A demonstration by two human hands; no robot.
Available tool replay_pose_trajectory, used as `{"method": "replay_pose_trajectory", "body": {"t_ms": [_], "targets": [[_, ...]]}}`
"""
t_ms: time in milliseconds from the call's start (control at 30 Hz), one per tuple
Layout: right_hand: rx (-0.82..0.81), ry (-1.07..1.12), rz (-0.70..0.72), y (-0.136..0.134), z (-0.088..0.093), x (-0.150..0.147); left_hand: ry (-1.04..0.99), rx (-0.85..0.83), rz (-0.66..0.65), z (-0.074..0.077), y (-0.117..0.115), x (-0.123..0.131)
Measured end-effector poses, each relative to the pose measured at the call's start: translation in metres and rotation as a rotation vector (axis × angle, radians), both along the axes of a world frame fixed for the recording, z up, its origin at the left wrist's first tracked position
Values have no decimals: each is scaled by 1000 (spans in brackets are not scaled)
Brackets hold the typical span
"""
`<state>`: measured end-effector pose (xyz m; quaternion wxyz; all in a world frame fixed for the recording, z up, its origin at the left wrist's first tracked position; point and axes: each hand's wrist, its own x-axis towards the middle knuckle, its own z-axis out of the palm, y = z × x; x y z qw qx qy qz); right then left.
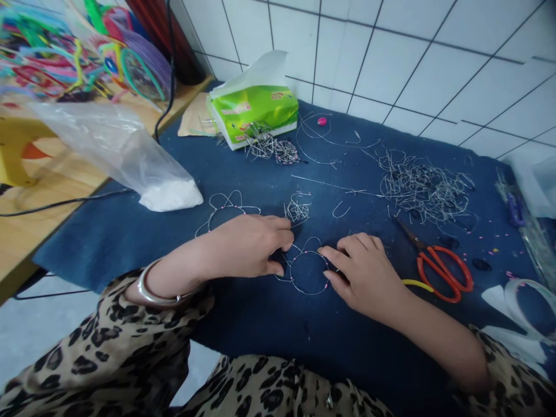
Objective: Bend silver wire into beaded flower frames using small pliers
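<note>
A thin wire ring (309,272) strung with small pink beads lies on the dark blue cloth (269,324) between my hands. My left hand (245,246), a silver bangle (152,289) on its wrist, pinches the ring's left side with bent fingers. On the ring's right side, my right hand (365,272) grips the wire between thumb and forefinger. A second beaded wire shape (228,208) lies just behind my left hand. A small tangled wire piece (297,209) sits beyond the fingers.
Orange-handled scissors (441,269) lie right of my right hand. A heap of wire pieces (423,185) is further back. A green tissue pack (254,113) and finished wire balls (273,147) stand at the back, a clear plastic bag (130,156) at left, and a wooden table (39,202) beside the cloth.
</note>
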<state>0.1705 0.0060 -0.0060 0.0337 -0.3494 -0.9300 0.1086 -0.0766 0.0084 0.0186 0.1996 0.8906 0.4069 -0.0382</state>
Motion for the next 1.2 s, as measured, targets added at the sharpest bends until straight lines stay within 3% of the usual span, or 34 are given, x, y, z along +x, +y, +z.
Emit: {"method": "replay_pose_trajectory", "body": {"t_ms": [400,700,1200], "targets": [[-13,18,-1,1,1,2,-13,-17,-1,-4,3,-1],[-32,45,84,-1,1,6,28,21,34,-3,-1,0],[182,-31,45,-15,-2,1,234,210,52,6,-26,16]]}}
